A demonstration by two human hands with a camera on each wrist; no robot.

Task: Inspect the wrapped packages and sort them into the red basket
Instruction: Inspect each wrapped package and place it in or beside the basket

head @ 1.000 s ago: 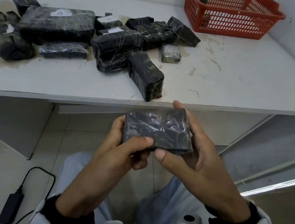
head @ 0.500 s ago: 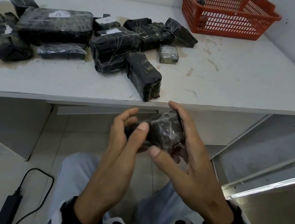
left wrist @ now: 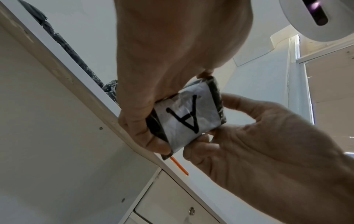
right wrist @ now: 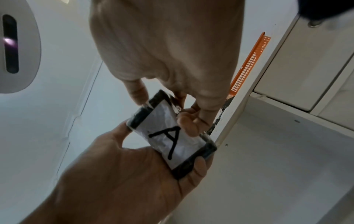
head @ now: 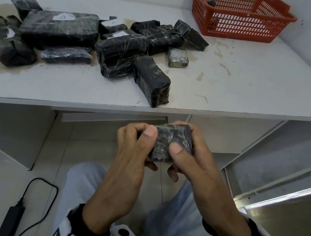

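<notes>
A small black wrapped package (head: 169, 143) is gripped by both hands below the table's front edge. My left hand (head: 139, 135) holds its left side and my right hand (head: 196, 150) its right, thumbs on top. Its underside carries a white label marked "A" (left wrist: 187, 118), also seen in the right wrist view on the package (right wrist: 172, 136). The red basket (head: 239, 28) stands at the table's far right with one dark item (head: 210, 0) inside. Several black wrapped packages (head: 120, 55) lie on the left half of the table.
The white table (head: 260, 84) has stained patches and an edge just above my hands. A white shelf frame (head: 268, 158) stands at the right. A black power adapter with its cable (head: 12, 217) lies on the floor at the left, beside my knees.
The package has been turned in my hands: its broad face first pointed up at me, now a narrower side does and the label faces down. Both hands closed in tighter around it.
</notes>
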